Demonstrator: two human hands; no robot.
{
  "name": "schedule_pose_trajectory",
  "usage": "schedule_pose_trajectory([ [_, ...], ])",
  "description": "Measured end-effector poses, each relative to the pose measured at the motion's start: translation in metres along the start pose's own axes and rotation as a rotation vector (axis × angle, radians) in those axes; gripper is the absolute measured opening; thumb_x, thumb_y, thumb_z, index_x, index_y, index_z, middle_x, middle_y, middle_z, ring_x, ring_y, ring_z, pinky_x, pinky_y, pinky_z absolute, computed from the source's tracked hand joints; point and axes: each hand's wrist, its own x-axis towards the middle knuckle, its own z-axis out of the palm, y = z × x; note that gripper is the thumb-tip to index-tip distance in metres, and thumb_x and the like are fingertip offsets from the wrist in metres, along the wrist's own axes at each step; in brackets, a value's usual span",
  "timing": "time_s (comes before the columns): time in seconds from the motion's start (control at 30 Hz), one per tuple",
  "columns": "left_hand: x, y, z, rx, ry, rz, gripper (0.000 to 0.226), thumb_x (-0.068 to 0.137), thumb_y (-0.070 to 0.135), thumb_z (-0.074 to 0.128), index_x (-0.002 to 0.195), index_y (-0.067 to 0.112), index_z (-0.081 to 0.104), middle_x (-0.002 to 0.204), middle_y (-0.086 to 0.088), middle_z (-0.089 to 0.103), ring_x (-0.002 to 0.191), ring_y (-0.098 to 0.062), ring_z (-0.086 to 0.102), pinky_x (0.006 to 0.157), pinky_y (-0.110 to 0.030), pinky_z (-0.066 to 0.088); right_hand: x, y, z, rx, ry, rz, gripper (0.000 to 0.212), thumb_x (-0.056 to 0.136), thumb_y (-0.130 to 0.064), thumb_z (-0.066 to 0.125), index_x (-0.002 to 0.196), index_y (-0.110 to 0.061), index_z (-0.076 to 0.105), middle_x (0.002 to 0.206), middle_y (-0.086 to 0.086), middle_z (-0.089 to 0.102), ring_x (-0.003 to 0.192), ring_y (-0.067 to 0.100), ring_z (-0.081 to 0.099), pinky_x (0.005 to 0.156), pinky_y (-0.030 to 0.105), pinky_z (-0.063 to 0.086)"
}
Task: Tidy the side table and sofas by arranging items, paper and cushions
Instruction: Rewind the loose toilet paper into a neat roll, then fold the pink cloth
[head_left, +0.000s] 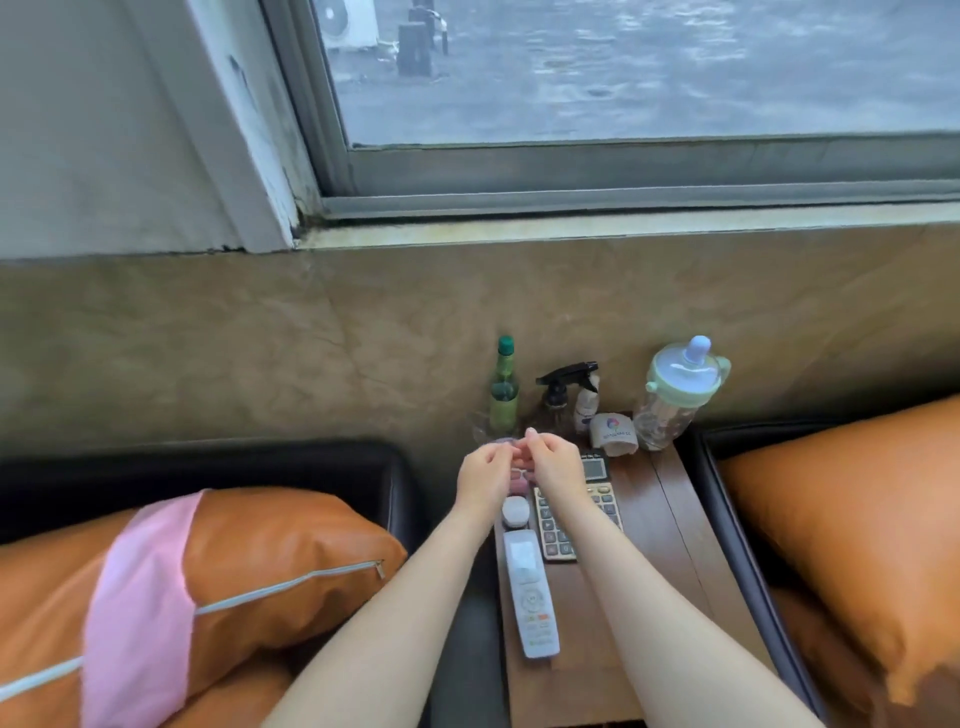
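Both hands together over side table (670, 525): left hand (480, 475) and right hand (553, 460) pinch small pinkish item (519, 486), too hidden to ID. Baby bottle (675, 397) at 1 o'clock, looks empty.

Home lounge, orange sofa cushions (291, 545), wooden side table (670, 525) w/ remote (530, 592), baby bottle (675, 395), window (623, 73)
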Motion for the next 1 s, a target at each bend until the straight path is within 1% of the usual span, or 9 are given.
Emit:
schedule_pose_trajectory([
  [0.07,-0.012,-0.004,-0.025,-0.007,0.054,0.028,0.028,0.098,0.015,0.042,0.081,0.011,0.064,0.087,-0.010,0.068,0.077,-0.020,0.064,0.055,-0.020,0.048,-0.018,-0.006,0.021,0.012,-0.041,-0.003,0.036,0.097,-0.020,0.046,0.066,-0.012,0.063,0.073,0.013,0.064,0.070,0.027,0.062,0.067,0.042,0.055],
  [0.2,-0.030,-0.016,-0.075,-0.016,0.114,0.010,0.032,0.098,0.020,0.042,0.073,0.016,0.061,0.082,-0.006,0.067,0.080,-0.021,0.063,0.060,-0.027,0.044,-0.052,-0.015,0.067,0.087,-0.113,-0.008,0.034,0.098,-0.016,0.045,0.067,-0.008,0.058,0.067,0.009,0.061,0.061,0.020,0.060,0.052,0.024,0.052],
  [0.3,-0.044,-0.027,-0.110,-0.040,0.166,-0.017,0.030,0.099,0.021,0.042,0.079,0.012,0.062,0.082,-0.006,0.066,0.078,-0.019,0.062,0.060,-0.026,0.045,-0.072,-0.013,0.098,0.026,-0.179,-0.011,0.034,0.097,-0.019,0.046,0.067,-0.012,0.060,0.071,0.010,0.064,0.067,0.026,0.064,0.057,0.029,0.051],
  [0.4,-0.057,-0.039,-0.143,-0.040,0.202,-0.008,0.029,0.100,0.020,0.040,0.083,0.011,0.062,0.081,-0.005,0.065,0.076,-0.016,0.062,0.057,-0.023,0.044,-0.088,-0.009,0.129,-0.039,-0.221,-0.040,0.036,0.095,-0.022,0.047,0.063,-0.015,0.061,0.073,0.013,0.066,0.073,0.030,0.065,0.071,0.041,0.054],
  [0.5,-0.064,-0.053,-0.174,0.002,0.259,0.023,0.028,0.099,0.023,0.042,0.082,0.015,0.063,0.090,-0.006,0.068,0.087,-0.020,0.064,0.064,-0.026,0.048,-0.100,-0.007,0.161,-0.101,-0.280,-0.066,0.035,0.094,-0.025,0.049,0.063,-0.017,0.062,0.073,0.015,0.068,0.076,0.032,0.066,0.076,0.045,0.053],
  [0.57,-0.068,-0.061,-0.194,0.030,0.331,0.014,0.028,0.098,0.028,0.043,0.089,0.014,0.065,0.095,-0.008,0.069,0.092,-0.022,0.064,0.076,-0.031,0.050,-0.106,-0.006,0.183,-0.135,-0.342,-0.079,0.033,0.095,-0.025,0.048,0.067,-0.016,0.063,0.074,0.012,0.068,0.077,0.029,0.067,0.074,0.041,0.053],
  [0.73,-0.076,-0.077,-0.239,0.048,0.489,-0.033,0.024,0.099,0.028,0.044,0.094,0.014,0.062,0.096,-0.006,0.068,0.091,-0.019,0.064,0.080,-0.028,0.052,-0.118,-0.007,0.234,-0.214,-0.488,-0.106,0.032,0.098,-0.021,0.046,0.068,-0.017,0.058,0.065,-0.001,0.059,0.061,0.010,0.055,0.059,0.022,0.045],
  [0.87,-0.084,-0.087,-0.282,0.162,0.585,-0.037,0.023,0.098,0.025,0.044,0.101,0.012,0.063,0.091,0.000,0.062,0.089,-0.016,0.058,0.077,-0.024,0.043,-0.128,-0.007,0.279,-0.297,-0.557,-0.131,0.028,0.098,-0.025,0.044,0.077,-0.015,0.059,0.071,0.000,0.061,0.068,0.015,0.058,0.071,0.032,0.051],
  [1.0,-0.090,-0.114,-0.325,0.282,0.634,-0.022,0.030,0.099,0.025,0.042,0.121,0.013,0.060,0.114,-0.002,0.062,0.108,-0.020,0.057,0.092,-0.027,0.046,-0.147,-0.001,0.324,-0.332,-0.569,-0.153,0.022,0.096,-0.022,0.045,0.083,-0.012,0.059,0.079,0.003,0.061,0.080,0.021,0.058,0.075,0.036,0.047],
])
